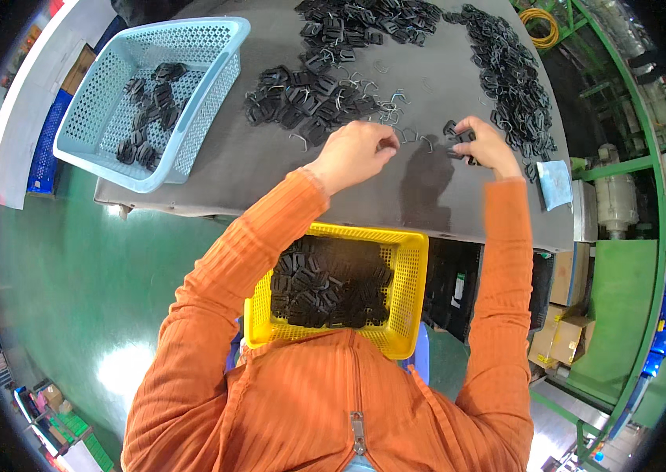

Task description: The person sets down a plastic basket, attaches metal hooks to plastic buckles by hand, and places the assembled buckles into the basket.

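Text: none legible | pale label [459,289] on black crate [442,272]: too small to read

Clips [293,98] lie on the table [230,169], one basket [202,126] at its left, a second basket [410,291] before it.

The grey-covered counter [226,169] carried a light-blue perforated basket [201,135] at ten o'clock, black plastic buckles [504,79] from twelve to two, metal hooks [390,111] near one, and a pale-blue sheet [555,185] toward three.

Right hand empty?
No, the right hand holds a black plastic piece between its thumb and fingers.
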The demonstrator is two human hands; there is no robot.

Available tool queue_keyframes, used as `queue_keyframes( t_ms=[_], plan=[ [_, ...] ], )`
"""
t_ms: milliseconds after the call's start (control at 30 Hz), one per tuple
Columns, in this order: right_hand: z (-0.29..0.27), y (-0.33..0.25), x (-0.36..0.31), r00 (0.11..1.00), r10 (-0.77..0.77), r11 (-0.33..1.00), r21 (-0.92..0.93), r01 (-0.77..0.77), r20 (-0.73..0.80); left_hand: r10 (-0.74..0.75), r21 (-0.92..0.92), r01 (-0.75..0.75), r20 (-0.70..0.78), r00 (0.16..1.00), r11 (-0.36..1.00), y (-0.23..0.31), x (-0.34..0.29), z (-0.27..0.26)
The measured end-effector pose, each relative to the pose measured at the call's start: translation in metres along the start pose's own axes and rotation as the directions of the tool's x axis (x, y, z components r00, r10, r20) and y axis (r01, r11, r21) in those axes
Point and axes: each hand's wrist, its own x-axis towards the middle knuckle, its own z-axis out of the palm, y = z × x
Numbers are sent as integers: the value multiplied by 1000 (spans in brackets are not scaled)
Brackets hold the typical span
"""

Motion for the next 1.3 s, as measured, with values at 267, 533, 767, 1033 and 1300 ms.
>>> queue_keyframes(
  t_ms=[267,533,767,1033,1300],
  plan=[
    [13,-34,-90,766,-625,699,546,463,150,114,394,-132,69,991,910,-13,117,94],
    [-48,-84,-108,659,-738,451,832,323,144,-62,323,-32,277,959,946,2,135,107],
    [15,-141,30,687,-724,646,291,706,-59,119,-286,-72,150,981,955,-21,59,99],
    [56,-143,65,652,-758,624,-309,717,-20,-31,-370,158,327,944,915,23,-49,9],
    [19,-78,58,889,-446,801,395,449,-106,47,-25,-44,135,990,999,10,-93,-32]
  ],
)
